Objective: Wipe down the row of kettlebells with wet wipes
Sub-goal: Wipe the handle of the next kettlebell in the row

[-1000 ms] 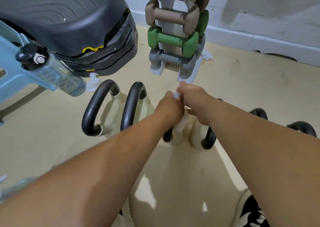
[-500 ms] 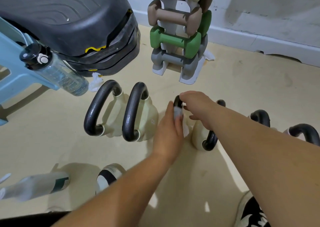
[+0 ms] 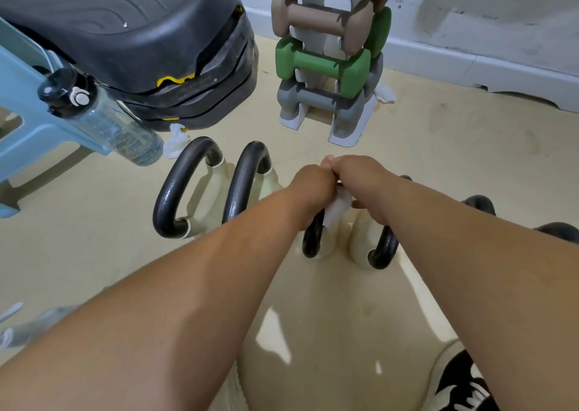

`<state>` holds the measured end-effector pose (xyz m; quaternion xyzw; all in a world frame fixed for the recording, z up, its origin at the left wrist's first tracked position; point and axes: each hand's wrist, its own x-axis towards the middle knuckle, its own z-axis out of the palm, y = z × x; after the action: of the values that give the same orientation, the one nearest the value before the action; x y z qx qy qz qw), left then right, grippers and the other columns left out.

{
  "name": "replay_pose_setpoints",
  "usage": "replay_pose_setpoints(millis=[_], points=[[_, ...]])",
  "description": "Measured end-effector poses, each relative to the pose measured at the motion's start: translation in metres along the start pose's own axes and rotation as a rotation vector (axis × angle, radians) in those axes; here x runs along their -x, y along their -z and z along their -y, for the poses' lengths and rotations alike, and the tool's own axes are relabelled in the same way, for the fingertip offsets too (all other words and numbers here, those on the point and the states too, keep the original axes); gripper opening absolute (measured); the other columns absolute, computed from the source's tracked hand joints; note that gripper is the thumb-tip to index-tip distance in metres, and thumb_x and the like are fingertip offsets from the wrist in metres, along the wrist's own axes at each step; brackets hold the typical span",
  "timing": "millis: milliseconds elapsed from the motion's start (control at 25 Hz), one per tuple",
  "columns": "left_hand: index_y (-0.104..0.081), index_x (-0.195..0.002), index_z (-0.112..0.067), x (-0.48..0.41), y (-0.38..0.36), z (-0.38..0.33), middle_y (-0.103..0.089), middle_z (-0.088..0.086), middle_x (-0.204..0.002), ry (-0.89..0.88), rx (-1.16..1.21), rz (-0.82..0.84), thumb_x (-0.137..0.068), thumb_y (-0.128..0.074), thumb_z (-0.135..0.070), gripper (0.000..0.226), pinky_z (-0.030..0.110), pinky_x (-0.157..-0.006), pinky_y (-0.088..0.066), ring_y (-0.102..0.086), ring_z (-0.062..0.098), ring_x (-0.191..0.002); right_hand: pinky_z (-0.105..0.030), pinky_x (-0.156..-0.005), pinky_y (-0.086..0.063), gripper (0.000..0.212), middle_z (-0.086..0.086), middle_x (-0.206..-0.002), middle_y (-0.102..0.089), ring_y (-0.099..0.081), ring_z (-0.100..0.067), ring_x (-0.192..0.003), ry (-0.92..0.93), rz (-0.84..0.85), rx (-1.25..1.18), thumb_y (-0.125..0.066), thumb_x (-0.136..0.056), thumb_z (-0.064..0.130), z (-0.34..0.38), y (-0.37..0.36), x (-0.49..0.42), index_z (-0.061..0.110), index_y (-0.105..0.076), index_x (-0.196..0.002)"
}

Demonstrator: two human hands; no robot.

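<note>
Head view: a row of kettlebells stands on the floor (image 3: pixel 470 160), pale bodies with black handles. Two large ones, the first kettlebell (image 3: pixel 185 191) and the second kettlebell (image 3: pixel 247 182), stand at the left end. Both bare hands meet over the third kettlebell (image 3: pixel 313 241). The left grip (image 3: pixel 313 188) is curled closed around the wet wipe (image 3: pixel 336 211), which lies pressed against the top of that handle and hangs down between the two hands. The right grip (image 3: pixel 360 179) is curled too and touches the left at the thumbs. Whether it pinches the wipe or holds the handle beneath it, I cannot tell.

The fourth kettlebell (image 3: pixel 379 248) stands just beside the third. Farther right, two more black handles (image 3: pixel 479 202) show past the right forearm.

As a judgement, the work is about midway: the wipe is on the third handle. The two large ones may be finished, though nothing on their surfaces proves it. A crumpled white scrap (image 3: pixel 177 136) by the water bottle (image 3: pixel 103 119) and another (image 3: pixel 383 94) by the dumbbell rack (image 3: pixel 329 66) look like spent wipes. The rest of the third, the fourth and the two at the right seem left to do.
</note>
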<state>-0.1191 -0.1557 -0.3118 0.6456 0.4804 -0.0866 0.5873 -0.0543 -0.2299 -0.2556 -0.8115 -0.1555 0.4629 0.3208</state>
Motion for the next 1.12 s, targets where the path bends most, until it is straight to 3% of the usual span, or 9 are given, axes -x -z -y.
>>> replay_pose_setpoints(millis=[80, 240, 440, 560, 720, 800, 880, 1000, 1120], points=[[-0.065, -0.128, -0.002, -0.004, -0.004, -0.003, -0.072, 0.016, -0.110, 0.056, 0.067, -0.015, -0.107, -0.036, -0.042, 0.054, 0.036, -0.086, -0.055, -0.068, 0.036, -0.108, -0.049, -0.110, -0.040, 0.028, -0.016, -0.118, -0.053, -0.051, -0.028, -0.108, 0.019, 0.003, 0.019, -0.033, -0.108, 0.025, -0.003, -0.001, -0.001, 0.008, -0.053, -0.114], [-0.063, -0.123, -0.020, 0.031, -0.016, 0.036, -0.074, -0.003, -0.106, -0.334, 0.020, -0.262, -0.106, -0.032, -0.044, 0.043, 0.036, -0.093, -0.053, -0.069, 0.015, -0.100, -0.044, -0.110, -0.042, 0.032, -0.004, -0.127, -0.059, -0.054, -0.024, -0.119, 0.014, 0.030, -0.049, -0.043, -0.103, 0.033, -0.017, -0.009, 0.002, 0.018, -0.061, -0.124], [-0.010, -0.163, -0.032, 0.085, -0.033, 0.108, -0.037, -0.017, -0.155, -0.449, -0.202, -0.251, -0.108, -0.044, -0.029, 0.065, 0.008, -0.105, -0.026, -0.032, -0.015, -0.130, -0.041, -0.108, -0.043, 0.045, -0.002, -0.129, -0.055, -0.051, -0.023, -0.115, 0.058, -0.045, -0.027, -0.048, -0.101, 0.035, -0.023, -0.014, 0.006, 0.023, -0.050, -0.144], [-0.001, -0.161, -0.037, 0.088, -0.026, 0.115, -0.037, -0.012, -0.157, -0.443, -0.243, -0.203, -0.107, -0.047, -0.024, 0.072, 0.001, -0.100, -0.023, -0.035, -0.004, -0.132, -0.039, -0.107, -0.043, 0.047, -0.003, -0.134, -0.054, -0.050, -0.023, -0.115, 0.080, -0.060, 0.009, -0.045, -0.102, 0.035, -0.023, -0.017, 0.004, 0.021, -0.047, -0.147], [-0.042, -0.147, -0.027, 0.066, -0.014, 0.073, -0.064, 0.000, -0.136, -0.409, -0.112, -0.213, -0.105, -0.048, -0.032, 0.043, 0.033, -0.099, -0.048, -0.061, 0.018, -0.118, -0.031, -0.092, -0.038, 0.034, -0.004, -0.121, -0.056, -0.049, -0.023, -0.107, 0.111, -0.064, 0.031, -0.042, -0.105, 0.031, -0.022, -0.021, -0.002, 0.015, -0.058, -0.130], [-0.060, -0.111, -0.026, 0.049, -0.005, 0.045, -0.074, 0.003, -0.109, -0.226, 0.075, -0.098, -0.103, -0.049, -0.031, 0.015, 0.037, -0.084, -0.055, -0.069, 0.020, -0.097, -0.031, -0.087, -0.037, 0.027, -0.005, -0.111, -0.058, -0.051, -0.024, -0.102, 0.112, -0.079, 0.030, -0.041, -0.104, 0.030, -0.022, -0.022, -0.005, 0.015, -0.062, -0.113], [-0.064, -0.102, -0.023, 0.045, -0.002, 0.040, -0.076, 0.004, -0.100, -0.180, 0.133, -0.039, -0.101, -0.051, -0.032, 0.015, 0.034, -0.078, -0.055, -0.071, 0.017, -0.090, -0.031, -0.085, -0.037, 0.029, -0.006, -0.110, -0.060, -0.052, -0.025, -0.102, 0.112, -0.078, 0.035, -0.041, -0.104, 0.030, -0.022, -0.022, -0.007, 0.013, -0.063, -0.112], [-0.055, -0.127, -0.026, 0.061, -0.021, 0.073, -0.070, -0.013, -0.112, -0.325, 0.106, -0.200, -0.101, -0.057, -0.032, 0.027, 0.032, -0.092, -0.054, -0.067, 0.005, -0.102, -0.029, -0.089, -0.034, 0.030, -0.006, -0.123, -0.056, -0.050, -0.024, -0.111, 0.112, -0.070, 0.067, -0.040, -0.105, 0.032, -0.021, -0.020, -0.005, 0.018, -0.060, -0.123], [-0.020, -0.160, -0.032, 0.088, -0.035, 0.115, -0.045, -0.014, -0.152, -0.426, -0.122, -0.257, -0.104, -0.053, -0.027, 0.065, 0.017, -0.108, -0.033, -0.042, -0.004, -0.132, -0.028, -0.092, -0.029, 0.041, -0.007, -0.142, -0.050, -0.044, -0.023, -0.118, 0.123, -0.080, 0.081, -0.037, -0.106, 0.032, -0.021, -0.020, 0.000, 0.016, -0.051, -0.141]])
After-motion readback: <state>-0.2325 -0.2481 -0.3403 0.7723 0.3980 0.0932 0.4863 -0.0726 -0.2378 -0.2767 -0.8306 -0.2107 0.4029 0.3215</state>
